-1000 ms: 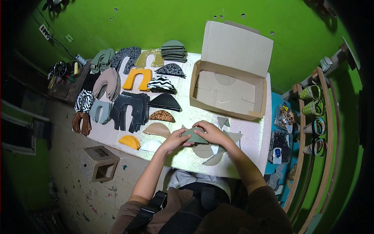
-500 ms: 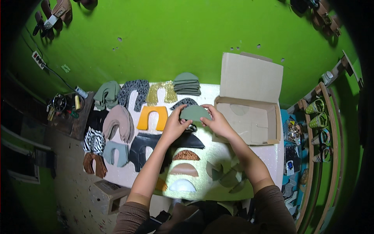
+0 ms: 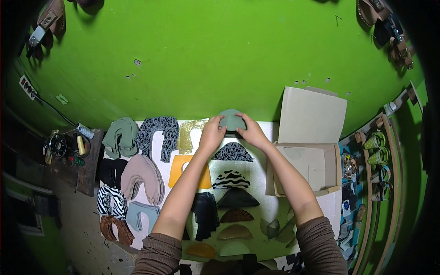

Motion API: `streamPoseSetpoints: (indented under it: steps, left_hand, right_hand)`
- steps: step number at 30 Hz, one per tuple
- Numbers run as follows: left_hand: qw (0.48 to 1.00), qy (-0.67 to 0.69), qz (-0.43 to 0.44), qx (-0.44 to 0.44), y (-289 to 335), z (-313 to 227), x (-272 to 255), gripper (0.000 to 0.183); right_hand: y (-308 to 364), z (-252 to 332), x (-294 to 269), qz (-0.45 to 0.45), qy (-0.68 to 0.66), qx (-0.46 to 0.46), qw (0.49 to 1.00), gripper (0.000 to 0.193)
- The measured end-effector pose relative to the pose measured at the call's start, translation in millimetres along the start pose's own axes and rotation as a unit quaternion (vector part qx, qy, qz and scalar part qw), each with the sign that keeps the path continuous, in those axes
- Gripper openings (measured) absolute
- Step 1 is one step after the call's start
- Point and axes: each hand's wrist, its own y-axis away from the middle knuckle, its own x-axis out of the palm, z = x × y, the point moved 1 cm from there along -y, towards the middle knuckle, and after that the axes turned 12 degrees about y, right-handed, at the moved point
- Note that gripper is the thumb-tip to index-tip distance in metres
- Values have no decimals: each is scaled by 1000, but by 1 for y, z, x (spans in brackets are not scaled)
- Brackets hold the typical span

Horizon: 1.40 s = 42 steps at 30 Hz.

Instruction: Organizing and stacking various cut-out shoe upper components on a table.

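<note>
At the back of the table, my left hand point(image 3: 211, 134) and my right hand point(image 3: 253, 134) are closed on opposite ends of a green half-moon piece point(image 3: 233, 122). It lies over the stack of similar green pieces, which is mostly hidden beneath it. Nearer to me a column of half-moon pieces runs down the table: a black-and-grey patterned one point(image 3: 233, 153), a zebra-striped one point(image 3: 232, 180), a black one point(image 3: 238, 199), a brown one point(image 3: 237, 216), a tan one point(image 3: 234, 232), an orange one point(image 3: 200, 250) and a pale one point(image 3: 233, 249).
U-shaped pieces in several colours lie left of my arms, among them a mauve stack point(image 3: 143, 172) and a yellow one point(image 3: 179, 170). An open cardboard box point(image 3: 337, 172) stands at right beside grey-green scraps point(image 3: 270, 228). Sandals point(image 3: 377, 141) sit on a wooden rack.
Both hands have carried the green half-moon piece away from me onto the green stack at the back. The zebra-striped and black half-moons now show below my arms. The view has shifted.
</note>
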Motion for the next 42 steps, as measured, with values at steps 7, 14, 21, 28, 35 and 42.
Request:
streamPoseSetpoints:
  steps: [7, 14, 21, 28, 35, 42]
  left_hand:
    - [991, -133, 19, 2, -27, 38, 0, 56]
    - [980, -182, 83, -5, -25, 50, -7, 75]
    - [982, -177, 51, 36, -26, 48, -7, 66]
    - [981, -178, 73, 38, -27, 44, -4, 72]
    - [978, -182, 93, 32, -33, 52, -2, 75]
    - [983, -136, 122, 17, -42, 50, -6, 60]
  right_hand:
    - [-29, -18, 4, -30, 144, 22, 989, 48]
    - [-13, 0, 6, -15, 309, -101, 946, 56]
    - [-28, -1, -4, -126, 349, -245, 896, 18]
    - [-29, -11, -10, -132, 421, -316, 840, 14]
    - [-25, -14, -1, -32, 318, -148, 936, 55]
    - [-34, -27, -1, 42, 229, 3, 972, 69]
